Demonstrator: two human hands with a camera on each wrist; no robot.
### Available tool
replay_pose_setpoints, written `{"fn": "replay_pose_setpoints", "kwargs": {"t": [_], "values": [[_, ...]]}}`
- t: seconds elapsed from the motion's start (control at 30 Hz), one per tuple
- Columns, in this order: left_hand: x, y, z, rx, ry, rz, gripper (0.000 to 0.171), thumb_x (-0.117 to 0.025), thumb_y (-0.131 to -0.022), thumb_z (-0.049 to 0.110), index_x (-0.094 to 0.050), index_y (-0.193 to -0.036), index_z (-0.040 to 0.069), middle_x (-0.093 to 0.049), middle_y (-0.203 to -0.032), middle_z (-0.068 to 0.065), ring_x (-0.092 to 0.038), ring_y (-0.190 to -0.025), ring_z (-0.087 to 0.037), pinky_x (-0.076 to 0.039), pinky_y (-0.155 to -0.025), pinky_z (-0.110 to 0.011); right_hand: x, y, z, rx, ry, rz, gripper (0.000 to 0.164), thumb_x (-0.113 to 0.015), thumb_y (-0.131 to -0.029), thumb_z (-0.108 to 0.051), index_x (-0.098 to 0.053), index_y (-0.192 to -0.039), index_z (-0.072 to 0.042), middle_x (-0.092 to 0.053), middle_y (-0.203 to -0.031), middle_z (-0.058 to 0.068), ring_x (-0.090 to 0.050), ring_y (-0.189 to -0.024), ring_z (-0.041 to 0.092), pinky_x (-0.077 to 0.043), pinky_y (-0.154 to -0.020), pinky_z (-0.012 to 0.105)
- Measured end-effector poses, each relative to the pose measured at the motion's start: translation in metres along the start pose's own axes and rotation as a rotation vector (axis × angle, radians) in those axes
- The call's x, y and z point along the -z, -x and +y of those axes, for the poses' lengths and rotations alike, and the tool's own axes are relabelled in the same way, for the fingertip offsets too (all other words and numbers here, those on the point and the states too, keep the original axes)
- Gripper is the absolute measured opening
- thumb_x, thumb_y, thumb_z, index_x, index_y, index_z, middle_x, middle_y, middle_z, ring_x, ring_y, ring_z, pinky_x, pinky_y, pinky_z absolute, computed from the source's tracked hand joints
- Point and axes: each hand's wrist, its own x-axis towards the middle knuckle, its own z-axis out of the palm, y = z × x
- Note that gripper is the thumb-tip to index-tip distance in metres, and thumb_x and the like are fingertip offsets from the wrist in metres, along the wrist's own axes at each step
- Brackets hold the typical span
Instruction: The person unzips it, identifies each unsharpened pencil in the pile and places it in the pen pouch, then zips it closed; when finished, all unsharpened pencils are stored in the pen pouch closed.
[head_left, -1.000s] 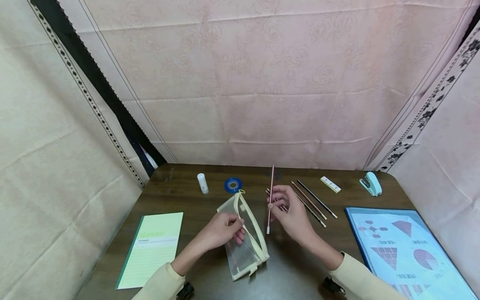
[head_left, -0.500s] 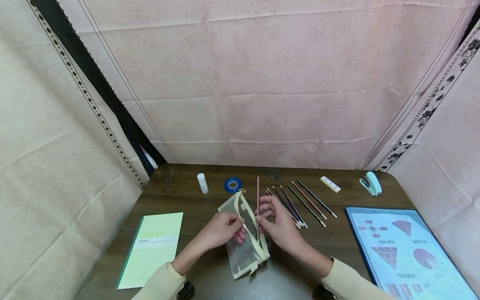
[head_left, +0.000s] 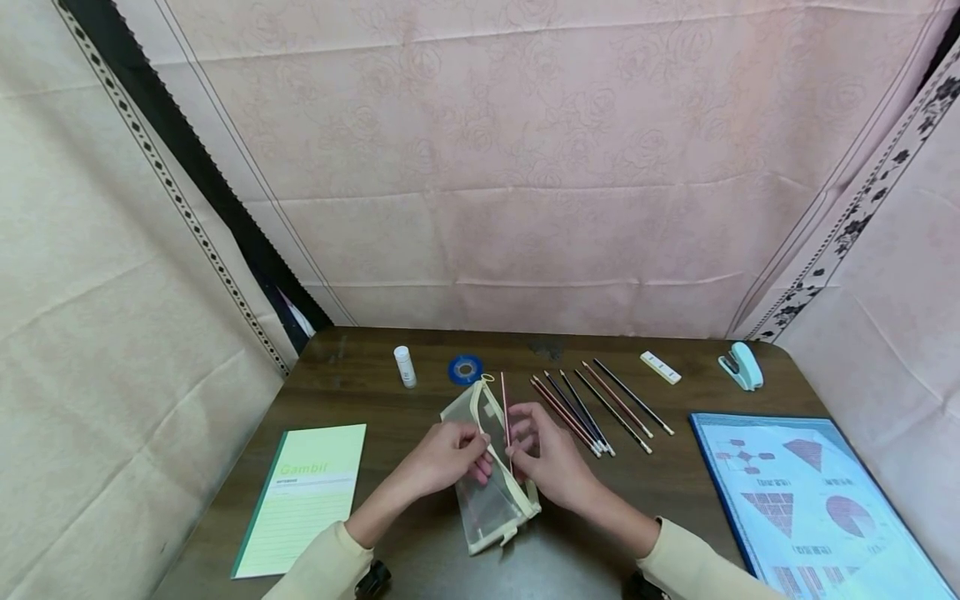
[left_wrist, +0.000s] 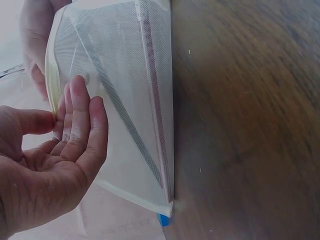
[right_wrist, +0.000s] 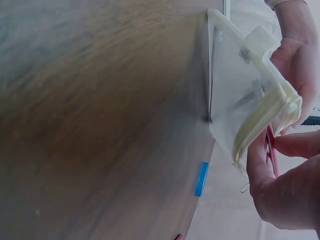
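My left hand [head_left: 444, 460] pinches the zipper edge of a see-through mesh pencil pouch [head_left: 482, 510], thumb against the fingers. The pouch lies slanted in front of me, its zipper side gaping. Between thumb and fingers, my right hand [head_left: 553, 462] grips a pink pencil [head_left: 505, 400] over the opening. The pencil's upper part stands out above the hand; its lower end goes into the pouch. Through the mesh in the left wrist view, a dark pencil [left_wrist: 117, 107] and a reddish pencil [left_wrist: 155, 102] show inside. Several more pencils [head_left: 592, 417] lie slanted right of the pouch.
Behind the pouch are a blue tape roll [head_left: 466, 369] and a white glue stick [head_left: 405, 367]. A green notebook [head_left: 303, 500] lies left. To the right are a white eraser-like block [head_left: 661, 367], a light-blue stapler [head_left: 742, 367] and a blue folder [head_left: 817, 500].
My right hand has carried the pink pencil leftward from beside the pouch and lowered it into the opening. The left hand keeps its pinch on the edge, and the pouch has shifted slightly.
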Motion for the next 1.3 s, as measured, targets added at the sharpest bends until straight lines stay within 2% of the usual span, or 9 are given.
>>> {"fn": "replay_pose_setpoints", "kwargs": {"t": [0.17,0.37,0.77,0.97,1.13,1.3], "values": [[0.0,0.002,0.002,0.004,0.013,0.002,0.03,-0.048,-0.101,0.029,-0.067,-0.087,0.01,-0.072,-0.08,-0.005,-0.072,-0.07,-0.019,-0.06,-0.071,-0.036,-0.001,0.002,0.0,0.024,0.069,-0.017,0.053,-0.068,-0.086,-0.004,-0.044,-0.131,-0.017,-0.066,-0.1,0.001,-0.067,-0.079,0.013,-0.055,-0.058,0.023],[-0.002,0.004,0.004,-0.011,0.025,0.01,0.029,-0.05,-0.101,0.027,-0.067,-0.087,0.008,-0.072,-0.079,-0.008,-0.072,-0.069,-0.022,-0.06,-0.07,-0.037,-0.001,0.002,0.0,0.047,0.095,-0.06,0.055,-0.067,-0.085,-0.002,-0.043,-0.133,-0.015,-0.067,-0.098,0.0,-0.067,-0.079,0.012,-0.054,-0.065,0.021],[-0.008,0.001,0.002,-0.04,0.014,0.016,0.03,-0.049,-0.101,0.026,-0.067,-0.084,0.009,-0.072,-0.077,-0.007,-0.072,-0.067,-0.022,-0.06,-0.066,-0.035,-0.004,-0.004,0.005,0.067,0.226,-0.103,0.051,-0.064,-0.081,0.003,-0.05,-0.128,-0.01,-0.068,-0.09,0.001,-0.062,-0.073,0.009,-0.051,-0.064,0.019],[-0.008,0.003,0.003,-0.037,0.01,0.013,0.029,-0.05,-0.101,0.027,-0.067,-0.085,0.009,-0.072,-0.078,-0.007,-0.072,-0.068,-0.021,-0.06,-0.068,-0.036,-0.002,-0.002,0.003,0.054,0.257,-0.088,0.047,-0.067,-0.084,-0.003,-0.05,-0.127,-0.009,-0.067,-0.09,0.001,-0.059,-0.07,0.008,-0.049,-0.061,0.019],[-0.007,0.004,0.004,-0.022,-0.003,0.013,0.03,-0.05,-0.1,0.029,-0.067,-0.086,0.009,-0.072,-0.079,-0.007,-0.072,-0.068,-0.02,-0.059,-0.069,-0.034,0.005,0.002,0.0,0.013,0.153,-0.086,0.047,-0.065,-0.088,-0.008,-0.047,-0.131,-0.012,-0.066,-0.094,0.0,-0.063,-0.069,0.011,-0.054,-0.052,0.026],[-0.007,0.004,0.004,-0.019,0.025,0.011,0.03,-0.051,-0.1,0.029,-0.066,-0.085,0.008,-0.072,-0.078,-0.009,-0.072,-0.068,-0.022,-0.06,-0.069,-0.036,0.015,0.004,0.0,-0.012,0.012,-0.063,0.042,-0.065,-0.09,-0.009,-0.049,-0.128,-0.02,-0.064,-0.096,0.004,-0.067,-0.074,0.025,-0.057,-0.052,0.036]]}}
